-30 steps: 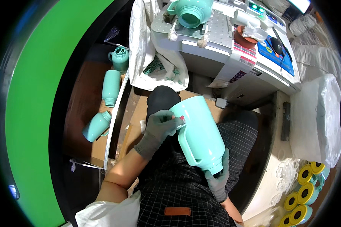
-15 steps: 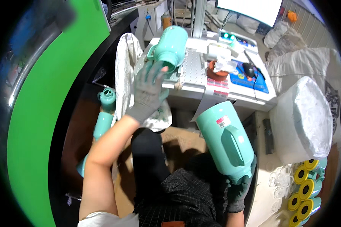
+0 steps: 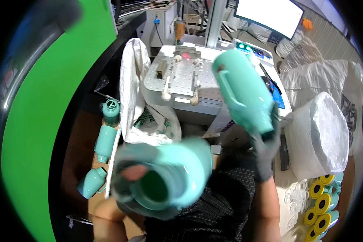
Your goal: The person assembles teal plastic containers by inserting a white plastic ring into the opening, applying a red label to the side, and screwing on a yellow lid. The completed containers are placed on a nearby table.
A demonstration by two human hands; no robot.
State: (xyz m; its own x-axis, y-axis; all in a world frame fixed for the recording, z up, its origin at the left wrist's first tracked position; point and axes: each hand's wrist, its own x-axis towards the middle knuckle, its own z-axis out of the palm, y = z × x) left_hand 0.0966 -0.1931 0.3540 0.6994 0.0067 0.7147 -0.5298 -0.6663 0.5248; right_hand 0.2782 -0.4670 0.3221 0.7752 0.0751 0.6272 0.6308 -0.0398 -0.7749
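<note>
My left hand [image 3: 130, 173], gloved with a bare thumb tip and smeared by motion, grips a mint-green thermos jug [image 3: 191, 173] near its neck. That jug lies over my lap, its dark open mouth facing me. My right hand [image 3: 267, 151], in a grey glove, is closed round the neck end of a second mint-green jug [image 3: 246, 90]. This one is tilted over the right part of the bench, its base up and away from me and its handle toward the left. Between the two jugs is the perforated metal plate [image 3: 209, 80], with small padded supports [image 3: 166, 94] on it.
A monitor [image 3: 268, 16] and a lit control box [image 3: 252, 49] stand behind. White sacks [image 3: 131, 92] hang left of the bench; a lined bin [image 3: 310, 137] is on the right. Several jugs [image 3: 105, 139] lie at lower left. Yellow-rimmed pieces [image 3: 322, 203] and clear rings [image 3: 296, 197] sit at lower right.
My left hand has taken the jug off the plate and brought it down over my lap. My right hand has raised the other jug from beside my lap to above the bench.
</note>
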